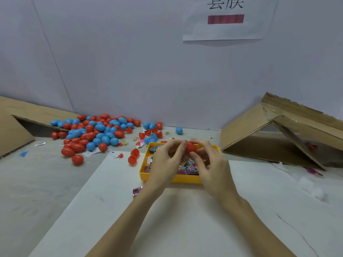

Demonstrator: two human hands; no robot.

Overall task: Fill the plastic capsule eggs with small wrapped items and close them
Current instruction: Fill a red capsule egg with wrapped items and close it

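From the head camera, both hands meet above the yellow tray [185,179] of small wrapped items [187,167]. The left hand [164,162] and right hand [211,169] each curl their fingertips round a red capsule egg [191,147], held between them over the tray's far edge. Whether its halves are fully seated cannot be told. A pile of red and blue eggs [96,133] lies well apart to the left. If the halves are squeezed off-line, the egg may pop open and spill its filling.

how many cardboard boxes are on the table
2: one cardboard box lies at the far left edge, partly cut off; the other cardboard box lies tipped on its side at the right. More may sit out of frame.
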